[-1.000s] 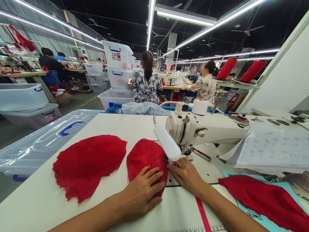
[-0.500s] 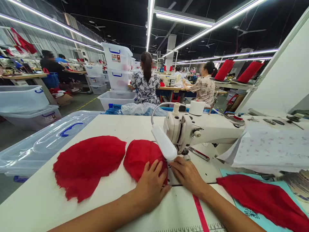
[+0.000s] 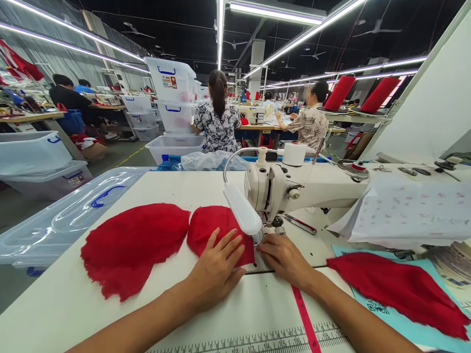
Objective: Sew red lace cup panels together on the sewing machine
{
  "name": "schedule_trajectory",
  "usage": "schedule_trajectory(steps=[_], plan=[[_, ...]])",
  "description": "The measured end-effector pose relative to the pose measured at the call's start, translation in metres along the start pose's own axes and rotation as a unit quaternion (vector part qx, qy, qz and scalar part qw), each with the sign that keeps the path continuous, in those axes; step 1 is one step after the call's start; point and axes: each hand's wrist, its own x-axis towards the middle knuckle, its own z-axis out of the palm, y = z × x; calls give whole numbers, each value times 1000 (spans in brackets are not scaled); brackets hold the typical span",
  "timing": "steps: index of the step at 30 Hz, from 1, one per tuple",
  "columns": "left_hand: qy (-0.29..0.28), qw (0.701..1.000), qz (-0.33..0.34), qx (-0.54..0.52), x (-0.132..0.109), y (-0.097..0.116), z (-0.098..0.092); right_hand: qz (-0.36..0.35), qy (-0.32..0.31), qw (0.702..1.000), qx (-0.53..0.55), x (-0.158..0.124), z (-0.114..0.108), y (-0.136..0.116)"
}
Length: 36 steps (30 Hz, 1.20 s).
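One printed ruler scale (image 3: 287,338), near edge, between five and six o'clock in the view; one pink strip (image 3: 304,318) across it, perhaps marking a measure.

One left hand (image 3: 217,267), six o'clock: flat, fingers spread wide, pressing a folded or layered-looking red piece (image 3: 208,223) to the worktop (image 3: 191,323), probably to keep it smooth and steer it.

One right hand (image 3: 285,255), five o'clock: fingers drawn together beside that piece's right edge, presumably guiding it; whether they pinch cloth, cannot tell.

One larger red piece (image 3: 136,250), eight o'clock: spread flat, likely laid aside within reach.

One further red piece (image 3: 397,289), four o'clock: lying on a blue sheet (image 3: 429,274), clear of the right forearm.

One white lamp (image 3: 243,211), centre: angled over the cloth edge, evidently to light it; it partly hides the needle area of the sewing machine (image 3: 320,184), three o'clock.

Two red thread cones (image 3: 340,93), two o'clock: raised on a shelf, presumably to feed freely.

One stack of clear bins (image 3: 172,78), eleven o'clock; one seated co-worker (image 3: 217,120), twelve.
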Motion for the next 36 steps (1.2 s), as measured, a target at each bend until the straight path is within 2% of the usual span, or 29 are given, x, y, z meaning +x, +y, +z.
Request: schedule_trajectory(steps=[2, 6, 8, 12, 14, 22, 30, 36], plan=[[0, 999, 38, -14, -5, -3, -1, -23, -19, 1000, 9, 1, -3, -3], [-35, 997, 62, -39, -6, -3, -1, -61, -24, 998, 12, 2, -5, -10], [-49, 996, 66, -42, -5, -3, 0, -70, -22, 997, 3, 1, -4, -11], [-124, 990, 61, -41, -4, -2, -2, -91, -1, 995, -36, -1, 0, -12], [-139, 988, 53, -39, -3, -2, -3, -105, 6, 992, -62, 0, 1, -12], [-140, 989, 12, -35, 7, -7, 4, -108, 17, 985, -130, 8, 5, -4], [-58, 997, -5, -48, 19, -14, 16, -82, 14, 983, -164, 14, 6, 3], [-59, 997, -37, -39, 28, -17, 18, -56, 14, 988, -141, 13, 6, 3]])
